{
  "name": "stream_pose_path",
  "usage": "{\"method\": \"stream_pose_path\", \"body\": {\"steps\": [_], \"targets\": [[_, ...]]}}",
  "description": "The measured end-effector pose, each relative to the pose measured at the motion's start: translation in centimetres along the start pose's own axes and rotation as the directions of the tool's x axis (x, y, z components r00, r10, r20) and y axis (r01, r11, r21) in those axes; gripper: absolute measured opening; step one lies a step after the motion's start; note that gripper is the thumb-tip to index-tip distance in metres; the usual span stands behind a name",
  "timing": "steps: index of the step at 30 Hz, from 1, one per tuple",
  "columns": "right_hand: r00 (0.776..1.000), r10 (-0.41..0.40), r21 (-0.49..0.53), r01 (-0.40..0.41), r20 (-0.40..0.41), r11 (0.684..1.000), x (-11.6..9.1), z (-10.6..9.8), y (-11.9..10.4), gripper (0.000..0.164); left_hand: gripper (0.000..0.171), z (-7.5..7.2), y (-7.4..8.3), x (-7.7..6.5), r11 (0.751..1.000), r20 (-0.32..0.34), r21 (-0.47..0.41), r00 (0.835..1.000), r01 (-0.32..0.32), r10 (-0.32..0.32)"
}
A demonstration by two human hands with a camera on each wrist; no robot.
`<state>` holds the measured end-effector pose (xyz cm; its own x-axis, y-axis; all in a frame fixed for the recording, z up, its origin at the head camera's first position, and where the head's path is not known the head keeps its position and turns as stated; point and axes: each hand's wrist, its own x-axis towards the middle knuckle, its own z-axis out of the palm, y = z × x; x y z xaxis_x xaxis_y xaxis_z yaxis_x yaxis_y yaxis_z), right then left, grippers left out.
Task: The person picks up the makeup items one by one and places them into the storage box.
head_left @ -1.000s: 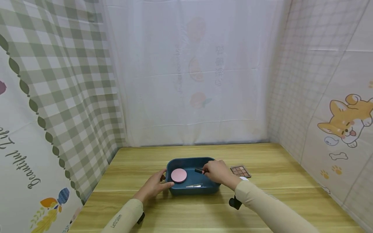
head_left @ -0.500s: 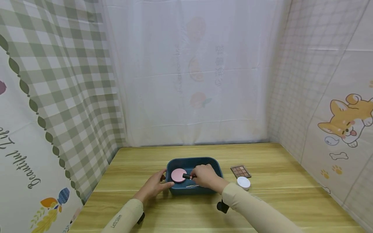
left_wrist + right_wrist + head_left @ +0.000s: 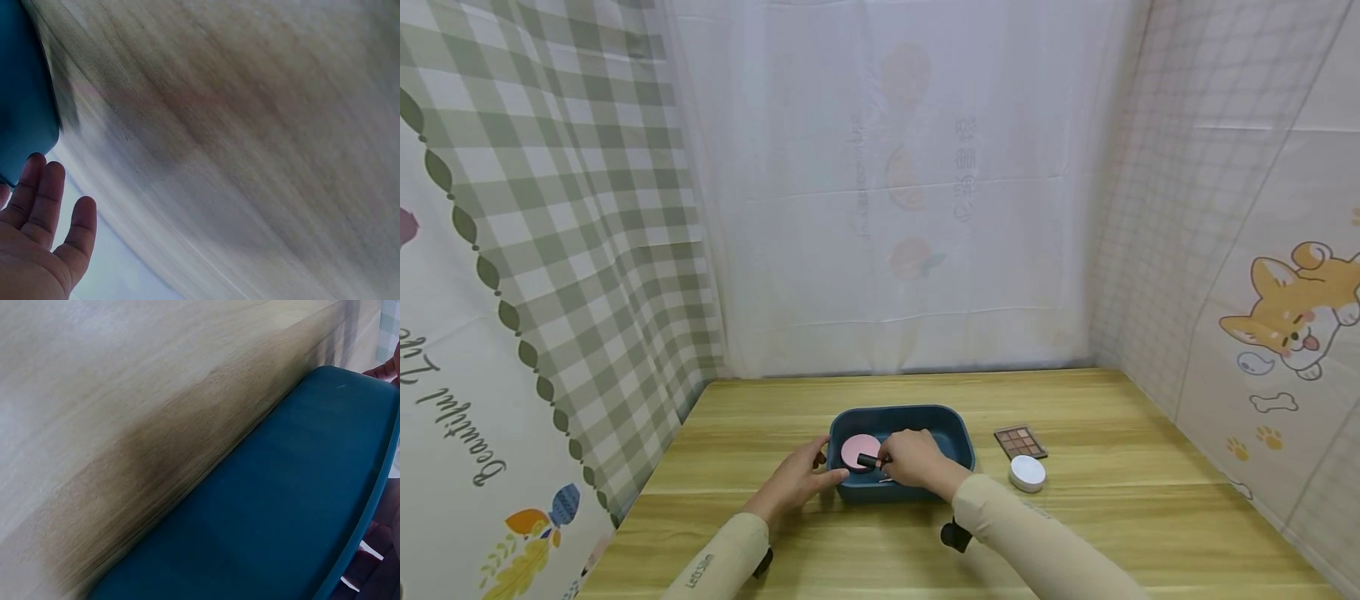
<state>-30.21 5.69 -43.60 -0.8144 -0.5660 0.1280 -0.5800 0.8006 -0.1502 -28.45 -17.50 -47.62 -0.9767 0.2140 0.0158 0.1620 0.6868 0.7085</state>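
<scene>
A dark blue rectangular bin point(image 3: 957, 429) stands on the wooden table. My left hand point(image 3: 797, 478) rests against its left side, thumb by the front left corner; the fingers point(image 3: 45, 203) are loosely extended beside the blue wall in the left wrist view. Inside the bin, my right hand point(image 3: 917, 458) pinches a black lipstick point(image 3: 867, 460) with a lighter band, its end over the pink round case point(image 3: 853, 447) on the left of the bin. A slim pale item point(image 3: 886, 479) lies near the front wall, mostly hidden by the right hand.
To the right of the bin, an eyeshadow palette point(image 3: 1020, 442) lies on the wooden table point(image 3: 1120, 467), with a round white jar point(image 3: 1027, 473) just in front of it. Cloth curtains point(image 3: 887, 250) hang at the back and both sides.
The right hand has moved left across the bin with the lipstick, bringing it over the pink case. The white jar has come into full view. The left hand stays in place.
</scene>
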Motion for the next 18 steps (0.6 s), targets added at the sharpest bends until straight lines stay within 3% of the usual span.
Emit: {"method": "stream_pose_path", "body": {"steps": [4, 11, 18], "targets": [[1.0, 0.009, -0.005, -0.009, 0.013, 1.0, 0.3, 0.2, 0.0, 0.007, 0.08, -0.1, 0.1, 0.0, 1.0, 0.008, 0.008, 1.0, 0.003, -0.003], [0.999, 0.006, 0.006, -0.007, 0.039, 1.0, 0.7, 0.6, -0.2, 0.008, 0.061, -0.4, 0.3, -0.2, 0.999, 0.01, 0.018, 0.999, -0.049, 0.049], [0.997, 0.005, 0.012, -0.006, 0.077, 1.0, 1.1, 0.9, -0.5, 0.004, 0.06, -0.4, 0.2, -0.3, 0.999, 0.027, 0.019, 0.999, -0.041, 0.04]]}}
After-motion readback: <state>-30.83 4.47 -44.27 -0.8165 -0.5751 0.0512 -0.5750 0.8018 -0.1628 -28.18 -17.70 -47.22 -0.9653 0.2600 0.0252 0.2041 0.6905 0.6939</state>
